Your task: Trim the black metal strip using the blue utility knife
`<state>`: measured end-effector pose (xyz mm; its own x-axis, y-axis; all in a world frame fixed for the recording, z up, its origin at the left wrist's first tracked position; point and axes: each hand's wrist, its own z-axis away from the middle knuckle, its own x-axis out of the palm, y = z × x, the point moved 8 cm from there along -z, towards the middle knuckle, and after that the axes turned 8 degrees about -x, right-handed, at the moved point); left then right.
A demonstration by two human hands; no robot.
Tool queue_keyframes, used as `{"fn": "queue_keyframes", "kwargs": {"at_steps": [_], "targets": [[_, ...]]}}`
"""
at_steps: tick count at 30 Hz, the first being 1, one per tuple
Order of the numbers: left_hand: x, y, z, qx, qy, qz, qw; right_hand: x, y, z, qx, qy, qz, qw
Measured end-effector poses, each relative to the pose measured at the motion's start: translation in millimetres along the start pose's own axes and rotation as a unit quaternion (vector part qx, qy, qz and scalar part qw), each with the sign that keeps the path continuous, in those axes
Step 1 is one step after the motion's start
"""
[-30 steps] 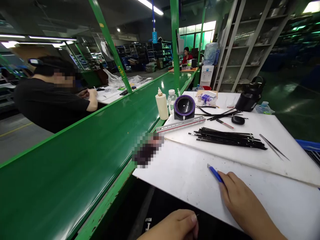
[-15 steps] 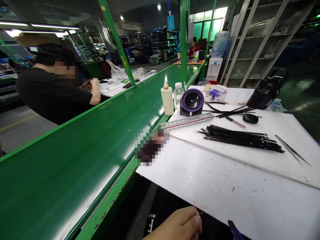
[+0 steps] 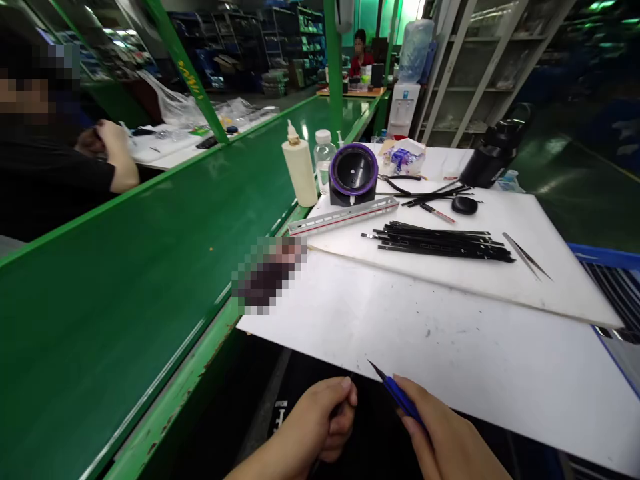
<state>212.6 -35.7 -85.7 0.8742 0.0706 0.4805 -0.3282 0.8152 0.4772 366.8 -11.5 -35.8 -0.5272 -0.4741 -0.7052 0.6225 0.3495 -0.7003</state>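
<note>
My left hand is closed, its fingers curled in below the table's front edge. Whatever may be inside it is hidden. To its right, my right hand grips a blue-handled craft knife, whose thin dark tip points up and left over the edge of the white table. The two hands are apart. Farther back, a bundle of thin black strips lies on a white board, with metal tweezers to their right.
A green conveyor runs along the left. Behind the strips are a ruler, a cream bottle, a purple-rimmed fan, pliers and a black flask. A blurred-out item lies near the conveyor. A co-worker sits across it.
My view has tilted down and turned right. My right hand has come into view with the blue knife, whose tip alone showed before. My left hand stays closed, its knuckles now turned differently.
</note>
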Motion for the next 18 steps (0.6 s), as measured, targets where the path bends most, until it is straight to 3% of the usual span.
{"fn": "queue_keyframes", "kwargs": {"at_steps": [3,12,18], "targets": [[5.0,3.8,-3.2,0.004,-0.011,-0.029,1.000,-0.4,-8.8,-3.7,-0.015,-0.010,0.017,1.000],[6.5,12.9,-5.2,-0.029,0.032,-0.082,0.996,4.6,-15.0,-13.4,-0.030,-0.068,0.041,0.996],[9.6,12.3,-1.9,-0.065,0.041,-0.083,0.994,-2.9,-17.6,-16.3,-0.036,-0.059,0.026,0.997]]}}
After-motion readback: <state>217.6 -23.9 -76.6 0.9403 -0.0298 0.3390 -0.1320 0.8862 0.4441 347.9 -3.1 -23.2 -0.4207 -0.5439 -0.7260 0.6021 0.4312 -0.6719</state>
